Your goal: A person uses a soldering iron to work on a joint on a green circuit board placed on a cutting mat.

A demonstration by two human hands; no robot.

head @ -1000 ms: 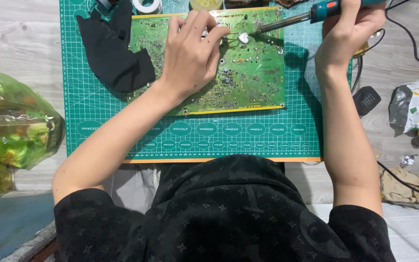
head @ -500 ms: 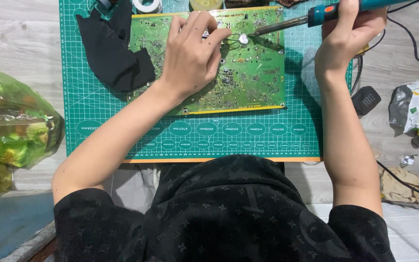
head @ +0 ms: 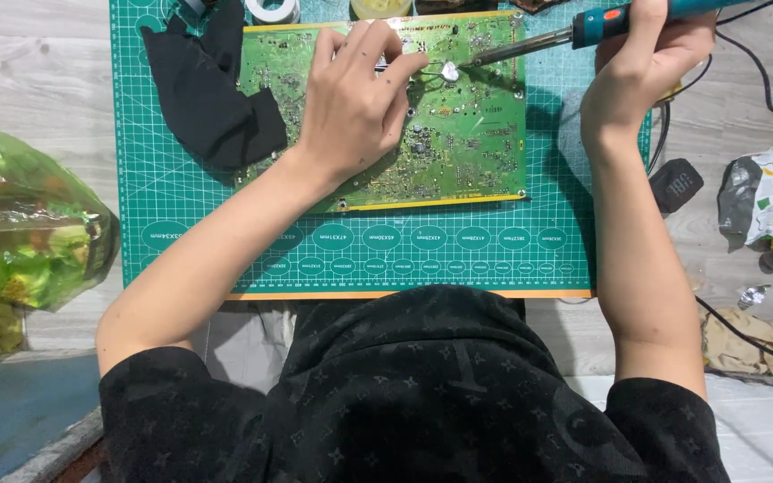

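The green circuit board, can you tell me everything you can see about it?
The green circuit board is a flat rectangle with yellowish edges, dotted with tiny parts and solder spots. It lies flat on the green cutting mat, its left end against a black cloth. The left hand rests on it, pinching something thin. The soldering iron, held by the right hand, points its tip near a shiny round part.

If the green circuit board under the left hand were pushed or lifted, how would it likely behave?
The circuit board looks like a thin rigid panel, so it would probably lift stiffly rather than flop. Lying flat on the cutting mat, it might slide if the left hand let go. Its small soldered parts look fragile.
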